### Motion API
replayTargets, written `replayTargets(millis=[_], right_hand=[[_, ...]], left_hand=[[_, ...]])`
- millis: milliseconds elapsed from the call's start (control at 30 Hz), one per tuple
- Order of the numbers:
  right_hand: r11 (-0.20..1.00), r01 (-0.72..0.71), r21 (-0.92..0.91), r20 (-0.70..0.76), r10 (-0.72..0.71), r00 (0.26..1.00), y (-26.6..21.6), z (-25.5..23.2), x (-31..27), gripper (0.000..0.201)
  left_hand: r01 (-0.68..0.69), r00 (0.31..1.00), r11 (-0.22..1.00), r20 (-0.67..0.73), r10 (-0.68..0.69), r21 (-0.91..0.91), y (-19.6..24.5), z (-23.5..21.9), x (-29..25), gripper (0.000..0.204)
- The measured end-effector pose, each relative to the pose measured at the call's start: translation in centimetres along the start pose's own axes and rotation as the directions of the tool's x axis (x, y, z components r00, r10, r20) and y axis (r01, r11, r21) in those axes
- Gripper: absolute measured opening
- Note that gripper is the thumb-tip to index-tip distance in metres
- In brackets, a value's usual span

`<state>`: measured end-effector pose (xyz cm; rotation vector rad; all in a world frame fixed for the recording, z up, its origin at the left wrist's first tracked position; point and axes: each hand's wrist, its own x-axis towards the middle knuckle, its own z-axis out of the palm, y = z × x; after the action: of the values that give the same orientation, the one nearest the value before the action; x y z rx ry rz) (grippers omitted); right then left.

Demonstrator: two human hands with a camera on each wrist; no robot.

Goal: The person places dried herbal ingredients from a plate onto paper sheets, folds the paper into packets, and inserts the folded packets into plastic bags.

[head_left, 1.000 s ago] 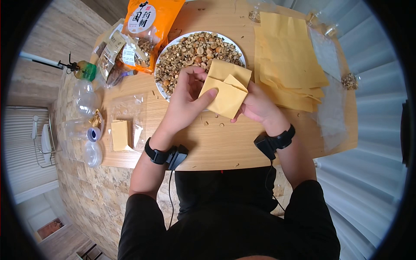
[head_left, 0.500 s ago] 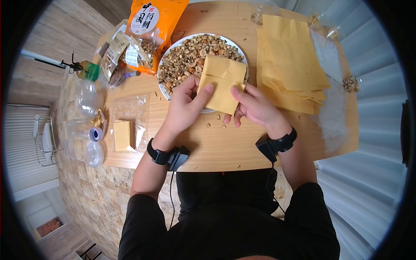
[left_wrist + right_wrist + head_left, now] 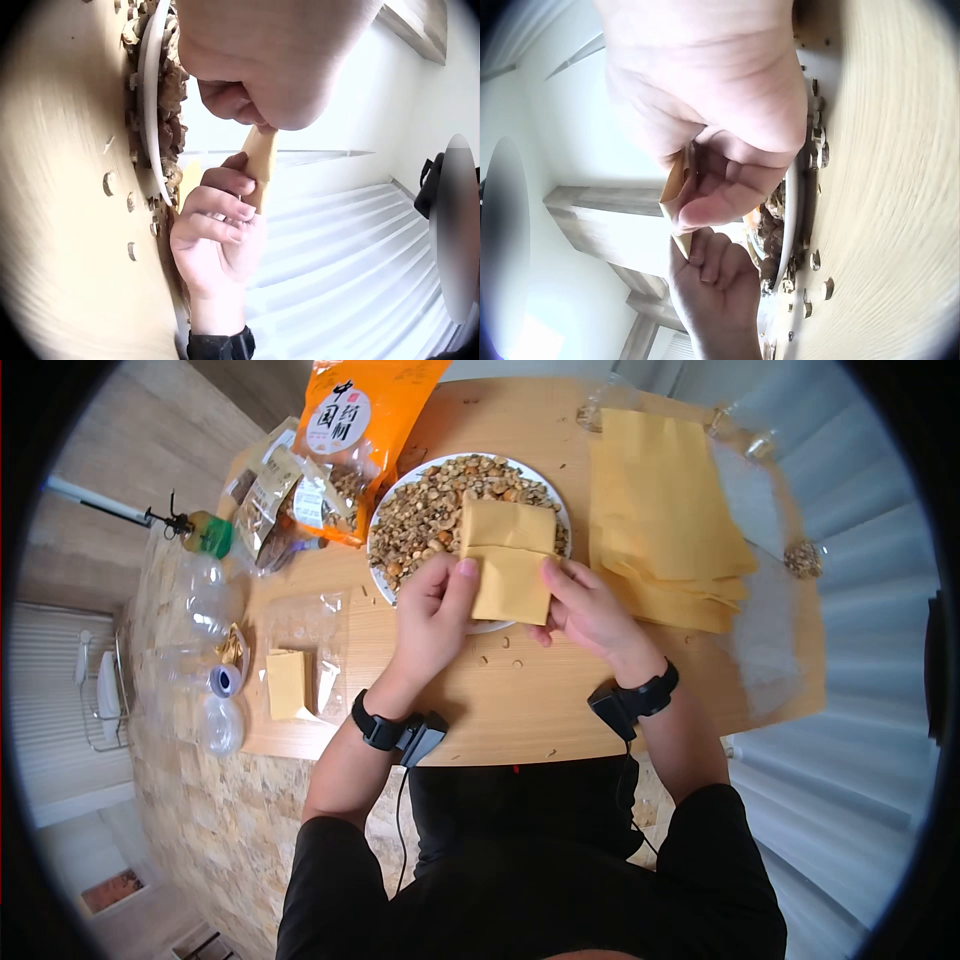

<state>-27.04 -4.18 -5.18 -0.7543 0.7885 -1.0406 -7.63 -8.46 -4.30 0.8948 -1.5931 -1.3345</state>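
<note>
A folded yellow paper packet (image 3: 510, 588) is held over the near part of a white plate (image 3: 490, 626) heaped with dried herb pieces (image 3: 425, 510). A crease runs across the packet, with a flap folded down over its lower half. My left hand (image 3: 435, 605) pinches its left edge, thumb on top and fingers behind. At the opposite edge, my right hand (image 3: 590, 612) pinches it with the thumb in front. From the right wrist view, the packet (image 3: 676, 187) shows edge-on, its layers slightly parted between the fingers.
Large yellow paper bags (image 3: 665, 510) lie piled on the right, beside clear plastic sheets (image 3: 770, 640). An orange herb bag (image 3: 385, 410) stands at back left, near a green spray bottle (image 3: 208, 536). A small paper stack (image 3: 288, 685) and clear plastic containers (image 3: 222, 722) sit left.
The packet has turned from tilted to nearly straight, and its raised corner flap now lies flat. My right hand has moved its thumb from behind to the front of the right edge.
</note>
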Motion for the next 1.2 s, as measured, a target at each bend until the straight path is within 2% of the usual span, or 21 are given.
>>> replayTargets(millis=[67, 167, 233, 267, 333, 367, 433, 467, 533, 567, 633, 667, 733, 767, 867, 1000, 1033, 1100, 1133, 1167, 1200], right_hand=[[0.999, 0.022, 0.025, -0.052, -0.021, 0.998, 0.0, 0.1, -0.3, 0.039], [0.995, 0.060, -0.078, -0.073, -0.066, 0.995, 0.5, 0.3, 0.1, 0.039], [0.993, 0.089, -0.075, -0.227, -0.103, 0.968, 0.4, 1.0, 0.3, 0.037], [0.991, 0.101, -0.086, -0.229, -0.119, 0.966, 0.0, 1.4, 0.5, 0.037], [0.972, 0.080, -0.221, -0.376, -0.161, 0.912, -0.4, 2.5, 0.4, 0.035], [0.969, 0.090, -0.229, -0.385, -0.175, 0.906, -0.8, 3.2, 0.4, 0.035], [0.950, 0.247, -0.190, -0.456, -0.309, 0.834, -1.6, 4.8, 0.4, 0.038], [0.944, 0.263, -0.200, -0.477, -0.328, 0.816, -1.4, 4.8, 0.7, 0.038], [0.815, 0.309, -0.490, -0.407, -0.528, 0.746, -0.2, 3.6, 0.9, 0.041], [0.809, 0.308, -0.501, -0.444, -0.546, 0.710, 0.1, 3.6, 0.5, 0.041], [0.626, 0.297, -0.721, -0.312, -0.676, 0.667, 0.4, 3.7, -0.3, 0.038], [0.617, 0.289, -0.732, -0.332, -0.694, 0.639, 0.1, 4.2, -1.1, 0.038], [0.564, 0.186, -0.805, -0.333, -0.688, 0.644, -0.6, 5.6, -2.5, 0.038], [0.559, 0.184, -0.808, -0.341, -0.699, 0.628, -0.8, 6.1, -3.0, 0.038], [0.592, 0.192, -0.783, -0.321, -0.649, 0.690, -1.0, 7.0, -4.9, 0.038], [0.575, 0.164, -0.801, -0.331, -0.654, 0.680, -1.1, 6.9, -6.8, 0.038], [0.538, 0.151, -0.829, -0.320, -0.679, 0.661, -0.9, 7.2, -7.1, 0.038], [0.504, 0.140, -0.852, -0.313, -0.705, 0.636, -0.3, 7.7, -7.6, 0.037], [0.451, 0.135, -0.882, -0.278, -0.730, 0.625, 0.0, 8.0, -7.7, 0.038], [0.398, 0.128, -0.908, -0.243, -0.751, 0.614, 0.3, 8.3, -7.8, 0.038], [0.361, 0.116, -0.926, -0.213, -0.749, 0.627, 0.6, 8.5, -8.0, 0.035]], left_hand=[[0.052, 0.999, 0.993, -0.009, -0.053, -0.105, -0.2, -0.1, 0.1, 0.023], [0.069, 0.997, 0.989, -0.018, -0.072, -0.130, 0.4, 0.1, 0.1, 0.022], [0.034, 0.999, 0.994, -0.001, -0.035, -0.101, -0.2, -0.1, 0.2, 0.022], [0.044, 0.999, 0.991, 0.027, -0.041, -0.129, -0.2, 0.1, 0.1, 0.021], [0.036, 0.995, 0.985, 0.098, -0.019, -0.170, 0.1, 0.2, -0.1, 0.022], [0.027, 0.994, 0.984, 0.111, -0.007, -0.176, 0.0, 0.2, -0.2, 0.022], [0.186, 0.975, 0.925, 0.181, -0.131, -0.330, -0.3, 0.2, -0.3, 0.018], [0.185, 0.970, 0.925, 0.211, -0.118, -0.333, 0.0, 0.2, -0.3, 0.018], [0.263, 0.956, 0.832, 0.248, -0.156, -0.489, 0.3, 0.2, -0.4, 0.015], [0.255, 0.948, 0.841, 0.295, -0.120, -0.477, -0.2, -0.2, -0.4, 0.021], [0.277, 0.939, 0.839, 0.319, -0.131, -0.469, -0.7, -0.4, -0.4, 0.027], [0.283, 0.927, 0.837, 0.356, -0.115, -0.468, -0.7, 0.4, -0.7, 0.027], [0.137, 0.987, 0.843, 0.144, -0.072, -0.521, -0.1, 1.6, -1.1, 0.029], [0.139, 0.985, 0.843, 0.163, -0.061, -0.520, 0.5, 1.7, -1.3, 0.029], [0.140, 0.974, 0.906, 0.218, -0.054, -0.400, 2.3, 1.3, -2.6, 0.033], [0.208, 0.962, 0.925, 0.238, -0.135, -0.317, 1.4, 0.9, -3.9, 0.036], [0.204, 0.961, 0.927, 0.245, -0.128, -0.314, 2.4, 2.0, -4.8, 0.036], [0.212, 0.970, 0.803, 0.019, -0.243, -0.558, 4.0, 4.2, -6.7, 0.041], [0.210, 0.972, 0.760, 0.048, -0.229, -0.615, 3.6, 4.4, -6.9, 0.046], [0.211, 0.973, 0.766, 0.054, -0.225, -0.607, 3.4, 4.6, -7.3, 0.046], [0.160, 0.970, 0.830, -0.069, -0.231, -0.534, 3.2, 5.2, -7.8, 0.042]])
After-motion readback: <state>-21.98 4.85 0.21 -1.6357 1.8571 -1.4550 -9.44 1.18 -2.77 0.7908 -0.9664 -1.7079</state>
